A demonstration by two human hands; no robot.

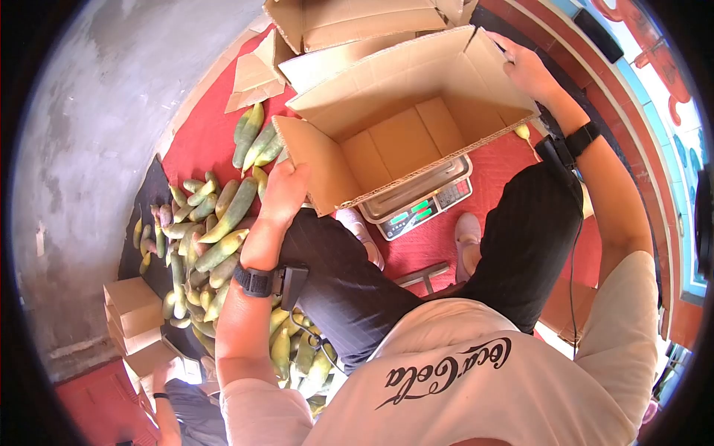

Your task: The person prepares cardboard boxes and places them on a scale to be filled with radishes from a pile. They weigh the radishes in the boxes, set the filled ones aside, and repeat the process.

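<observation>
An open, empty cardboard box (405, 141) is held between both hands above a digital scale (416, 212) with lit green displays. My left hand (285, 189) grips the box's near left flap, fingers partly hidden behind the cardboard. At the far right corner, my right hand (524, 68) holds the upper edge of the box, with fingers wrapped over it. The box hides most of the scale's pan. Left of my left hand lies a large heap of green and yellowish cucumbers (212, 223).
More open cartons (357, 22) stand beyond the box. A co-worker's arm (165, 416) shows at lower left, beside other cardboard boxes (137, 308). A grey metal T-shaped object (424, 276) lies between my feet on red flooring (439, 241). A wall (97, 149) rises at left.
</observation>
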